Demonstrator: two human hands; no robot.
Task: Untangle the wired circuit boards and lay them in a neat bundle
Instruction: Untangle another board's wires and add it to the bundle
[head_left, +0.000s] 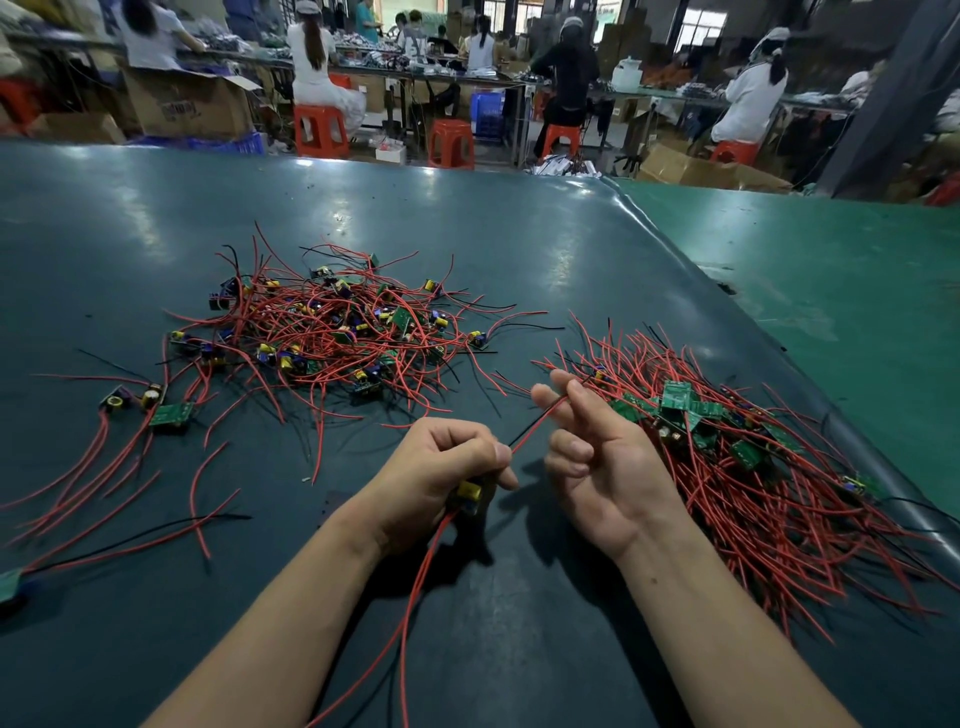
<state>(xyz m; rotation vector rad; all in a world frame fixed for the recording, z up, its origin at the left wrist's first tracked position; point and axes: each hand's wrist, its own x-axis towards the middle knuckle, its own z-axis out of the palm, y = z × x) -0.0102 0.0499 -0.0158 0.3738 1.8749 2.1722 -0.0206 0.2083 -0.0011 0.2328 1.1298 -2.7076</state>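
Left hand (441, 462) grips a board (470, 493); right hand (587, 441) pinches its red wire (535, 426). Tangled pile (332, 327) lies left on the bench (467, 234), bundle (737, 467) right.

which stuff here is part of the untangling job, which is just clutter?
Job: held board in left hand; its red wire pinched by right hand; tangled pile; laid bundle; loose boards.

Clutter: red stools, cardboard boxes, blue crate.
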